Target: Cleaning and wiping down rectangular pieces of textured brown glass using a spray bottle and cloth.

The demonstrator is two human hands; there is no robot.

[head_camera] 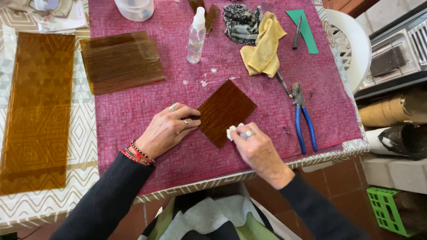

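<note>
Wiping the small amber glass (226, 112), which lies tilted on the pink mat (133, 111) near the counter's front edge, goes best, I judge, with the left hand (169, 129) pressing flat on its left corner, fingers spread and grasping nothing, so the piece cannot slide. The right hand (255, 149) is clenched on a white wad (232, 130) at the lower edge, and should stroke lightly there, clear of the sharp rim. How much of the wad the fingers hide is unclear; the tub (134, 8) is cut off above.
</note>
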